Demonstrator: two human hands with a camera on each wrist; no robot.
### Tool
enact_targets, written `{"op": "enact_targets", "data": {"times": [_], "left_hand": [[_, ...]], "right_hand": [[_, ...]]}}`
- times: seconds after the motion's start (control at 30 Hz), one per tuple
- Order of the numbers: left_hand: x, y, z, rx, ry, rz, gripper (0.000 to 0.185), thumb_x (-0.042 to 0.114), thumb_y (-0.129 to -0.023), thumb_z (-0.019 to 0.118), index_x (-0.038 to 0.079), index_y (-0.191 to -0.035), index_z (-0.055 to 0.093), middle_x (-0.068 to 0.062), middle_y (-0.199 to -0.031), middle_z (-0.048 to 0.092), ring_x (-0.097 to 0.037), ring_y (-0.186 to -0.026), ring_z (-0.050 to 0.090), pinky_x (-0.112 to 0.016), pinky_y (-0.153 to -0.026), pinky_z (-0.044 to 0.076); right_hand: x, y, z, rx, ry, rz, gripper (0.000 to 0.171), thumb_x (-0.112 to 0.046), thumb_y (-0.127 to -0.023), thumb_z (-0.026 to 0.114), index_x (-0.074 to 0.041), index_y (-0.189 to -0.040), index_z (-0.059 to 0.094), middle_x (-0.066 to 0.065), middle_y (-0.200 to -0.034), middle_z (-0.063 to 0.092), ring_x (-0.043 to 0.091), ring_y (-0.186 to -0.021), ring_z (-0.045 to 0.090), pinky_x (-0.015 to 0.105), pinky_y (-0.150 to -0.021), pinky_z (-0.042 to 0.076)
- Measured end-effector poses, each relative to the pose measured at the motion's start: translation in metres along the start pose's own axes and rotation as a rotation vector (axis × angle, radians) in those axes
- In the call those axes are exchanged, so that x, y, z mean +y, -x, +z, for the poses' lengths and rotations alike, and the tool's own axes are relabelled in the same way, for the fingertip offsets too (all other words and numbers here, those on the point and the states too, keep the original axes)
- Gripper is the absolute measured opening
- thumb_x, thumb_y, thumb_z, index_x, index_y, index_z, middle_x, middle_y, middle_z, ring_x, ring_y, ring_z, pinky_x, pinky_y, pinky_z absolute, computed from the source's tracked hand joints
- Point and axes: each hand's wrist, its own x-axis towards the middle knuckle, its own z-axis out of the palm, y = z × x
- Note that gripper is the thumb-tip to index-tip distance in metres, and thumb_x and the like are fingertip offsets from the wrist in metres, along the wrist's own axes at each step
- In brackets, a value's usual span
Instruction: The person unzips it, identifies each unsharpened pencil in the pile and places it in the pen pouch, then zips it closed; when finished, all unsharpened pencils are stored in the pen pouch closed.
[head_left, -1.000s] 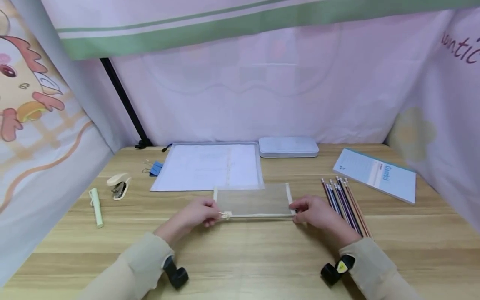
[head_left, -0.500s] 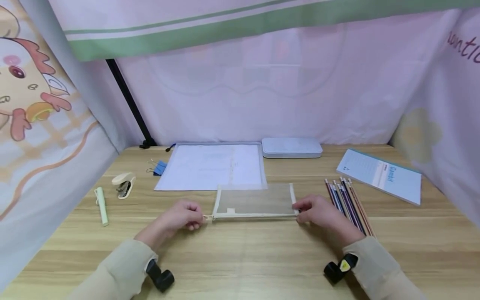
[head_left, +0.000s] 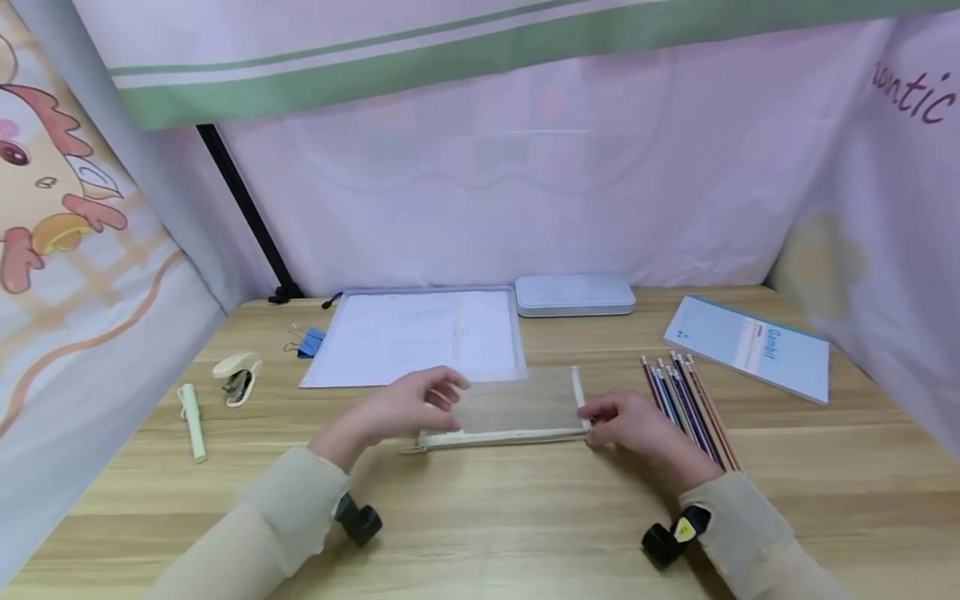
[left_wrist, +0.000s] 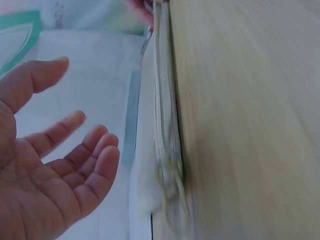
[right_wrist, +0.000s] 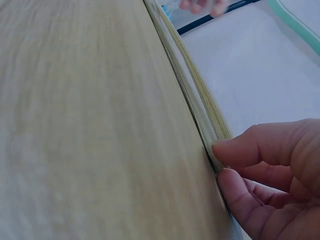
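Note:
A clear mesh pouch [head_left: 525,404] with a cream zipper edge [head_left: 502,437] lies flat on the wooden desk [head_left: 480,517]. My left hand [head_left: 442,392] hovers over the pouch's left part, palm open and fingers spread, holding nothing. In the left wrist view the open left hand [left_wrist: 60,165] sits beside the zipper edge [left_wrist: 165,125]. My right hand [head_left: 600,417] pinches the pouch's right end at the zipper. In the right wrist view its thumb and fingers [right_wrist: 250,145] close on the zipper end [right_wrist: 217,150].
Several pencils [head_left: 690,408] lie just right of my right hand, and a blue notebook [head_left: 750,350] lies beyond them. A document folder [head_left: 420,333] and a tin case [head_left: 573,294] sit behind the pouch. Binder clips [head_left: 307,340], a stapler [head_left: 236,373] and a highlighter [head_left: 193,412] lie at the left. Curtains enclose the desk.
My left hand drew the zipper pull to the pouch's left end, then let go and rose over the pouch with fingers open. The right hand kept its pinch.

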Motion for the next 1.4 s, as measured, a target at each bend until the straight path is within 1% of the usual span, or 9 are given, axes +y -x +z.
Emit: {"op": "enact_targets", "data": {"times": [0.2,0.3,0.47,0.67,0.83,0.97,1.1,1.2,1.4], "left_hand": [[0.022,-0.039,0.029,-0.099,-0.028,0.079,0.056,0.014,-0.077,0.072,0.009,-0.127,0.049,-0.018,-0.124,0.052,-0.032,-0.114,0.051,-0.039,-0.093,0.044],[0.025,-0.051,0.041,-0.121,-0.167,0.091,0.062,0.014,-0.073,0.074,0.013,-0.13,0.048,-0.017,-0.128,0.048,-0.03,-0.117,0.048,-0.041,-0.096,0.042],[0.025,-0.064,0.054,-0.146,-0.41,0.079,0.071,0.016,-0.068,0.078,0.023,-0.13,0.046,-0.013,-0.132,0.043,-0.026,-0.119,0.044,-0.042,-0.097,0.039],[0.026,-0.067,0.058,-0.154,-0.484,0.056,0.075,0.011,-0.064,0.078,0.026,-0.13,0.046,-0.009,-0.127,0.046,-0.024,-0.117,0.045,-0.041,-0.096,0.04],[0.026,-0.068,0.057,-0.166,-0.494,0.049,0.073,0.01,-0.064,0.076,0.027,-0.129,0.048,-0.008,-0.125,0.047,-0.023,-0.115,0.047,-0.039,-0.093,0.042],[0.024,-0.07,0.052,-0.179,-0.447,0.051,0.062,0.012,-0.068,0.075,0.024,-0.125,0.052,-0.01,-0.123,0.052,-0.023,-0.112,0.05,-0.039,-0.092,0.043],[0.022,-0.069,0.046,-0.188,-0.37,0.083,0.031,0.008,-0.075,0.07,0.015,-0.104,0.063,-0.006,-0.102,0.062,-0.018,-0.096,0.056,-0.032,-0.084,0.046],[0.019,-0.068,0.044,-0.192,-0.341,0.108,0.01,0.005,-0.079,0.065,0.012,-0.086,0.065,0.002,-0.081,0.061,-0.012,-0.079,0.055,-0.026,-0.072,0.046],[0.014,-0.066,0.041,-0.144,-0.26,0.129,0.008,0.002,-0.08,0.065,0.009,-0.081,0.067,0.004,-0.072,0.059,-0.009,-0.07,0.052,-0.023,-0.066,0.044]], "right_hand": [[0.002,-0.001,0.0,0.01,-0.027,0.0,0.041,-0.004,-0.068,0.074,-0.003,-0.109,0.067,0.009,-0.094,0.057,0.019,-0.082,0.05,0.028,-0.064,0.044],[0.002,-0.002,0.001,0.008,-0.026,0.012,0.04,-0.004,-0.069,0.074,-0.004,-0.108,0.067,0.009,-0.095,0.058,0.02,-0.081,0.05,0.028,-0.064,0.044],[0.001,-0.002,0.001,0.012,-0.027,0.027,0.039,-0.003,-0.069,0.074,-0.005,-0.107,0.068,0.008,-0.096,0.059,0.02,-0.082,0.05,0.028,-0.065,0.043],[0.001,-0.002,0.002,0.016,-0.022,0.023,0.039,-0.002,-0.069,0.074,-0.005,-0.107,0.068,0.008,-0.094,0.059,0.02,-0.081,0.05,0.028,-0.065,0.043],[0.003,-0.003,0.002,0.022,-0.029,0.021,0.038,-0.001,-0.068,0.074,-0.004,-0.106,0.068,0.007,-0.093,0.06,0.019,-0.08,0.05,0.028,-0.064,0.043],[0.004,-0.004,0.003,0.024,-0.035,0.025,0.039,0.0,-0.068,0.075,-0.004,-0.106,0.068,0.007,-0.092,0.06,0.019,-0.079,0.05,0.028,-0.063,0.043],[0.004,-0.003,0.002,0.02,-0.04,0.021,0.041,-0.001,-0.067,0.074,-0.004,-0.107,0.067,0.007,-0.092,0.059,0.019,-0.08,0.05,0.028,-0.065,0.044],[0.003,-0.001,0.002,0.014,-0.045,0.015,0.042,-0.002,-0.067,0.074,-0.003,-0.108,0.066,0.007,-0.092,0.058,0.019,-0.081,0.05,0.028,-0.066,0.044],[0.005,0.007,-0.008,-0.046,-0.044,-0.069,0.048,-0.013,-0.074,0.073,0.0,-0.119,0.059,0.01,-0.1,0.059,0.019,-0.088,0.053,0.029,-0.07,0.047]]}}
